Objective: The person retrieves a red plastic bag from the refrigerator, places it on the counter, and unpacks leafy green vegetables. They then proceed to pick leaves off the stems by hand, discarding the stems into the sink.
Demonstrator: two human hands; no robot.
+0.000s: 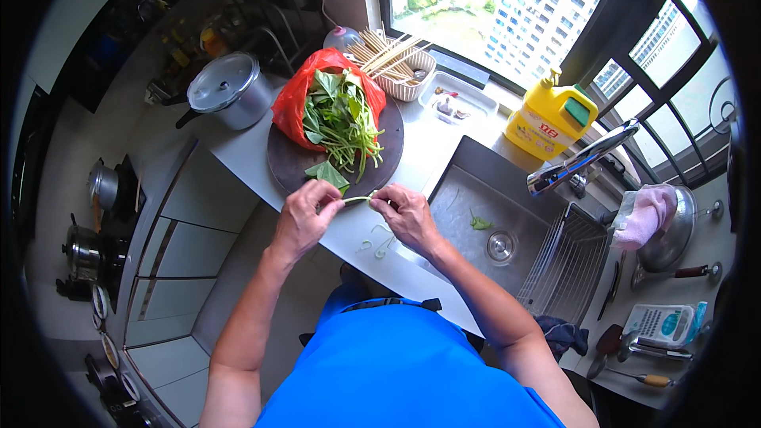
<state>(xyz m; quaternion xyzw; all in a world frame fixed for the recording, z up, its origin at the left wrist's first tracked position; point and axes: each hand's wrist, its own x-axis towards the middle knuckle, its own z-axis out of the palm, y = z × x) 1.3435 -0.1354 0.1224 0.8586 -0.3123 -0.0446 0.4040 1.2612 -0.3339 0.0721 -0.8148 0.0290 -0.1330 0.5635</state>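
Note:
Between my two hands a pale green leaf stem (357, 198) is stretched, over the front edge of a round dark cutting board (285, 161). My left hand (308, 214) pinches its left end, and a broad green leaf (328, 176) shows just beyond those fingers. At the stem's right end, my right hand (404, 214) grips it between thumb and forefinger. A red plastic bag (291, 108) lies on the board with its mouth towards me. Leafy greens (342, 113) spill out of it, their cut stems pointing my way. Thin peeled strips (380, 245) lie on the counter below my right hand.
Right of my hands is a steel sink (469, 190) with a leaf scrap (480, 222) and a wire drainer (550, 261). A faucet (579, 157) and yellow detergent jug (544, 122) stand behind. A pressure cooker (229, 92), chopstick basket (410, 86) and garlic tray (458, 98) line the back.

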